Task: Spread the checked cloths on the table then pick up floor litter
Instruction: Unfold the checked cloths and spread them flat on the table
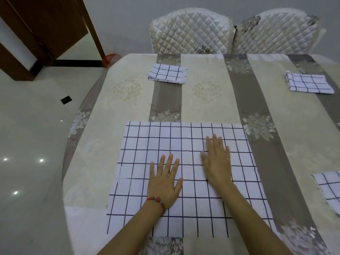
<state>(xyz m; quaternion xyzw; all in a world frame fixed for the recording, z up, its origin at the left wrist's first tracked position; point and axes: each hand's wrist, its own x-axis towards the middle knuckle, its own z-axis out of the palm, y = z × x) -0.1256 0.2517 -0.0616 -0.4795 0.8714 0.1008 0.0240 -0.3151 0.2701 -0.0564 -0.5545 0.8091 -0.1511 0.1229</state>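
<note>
My left hand (164, 183) lies flat, palm down, fingers spread, grasping nothing, pressed on the open cloth (185, 179). A red bead bracelet (158, 201) circles that wrist. Just to its right and a little farther forward, my right hand (217, 161) is also flat and open on the same cloth, fingers together and blurred; it holds nothing.

The cloth is spread out under both palms, white with dark grid lines, reaching beyond my fingertips and out to either side of my arms. It rests on the table (117, 111), which is covered in a beige and grey-brown striped floral tablecloth.

Far ahead of my left hand sits a folded cloth (167, 73). Well beyond my right hand, off to the right, lies a second folded cloth (309, 84). Near my right forearm, at the frame's right edge, a third cloth (329, 190) is partly cut off.

Past the table's far edge stand two quilted chairs (191, 32). Left of my left hand, on the pale floor (27, 135), lies a small black scrap (65, 99).
</note>
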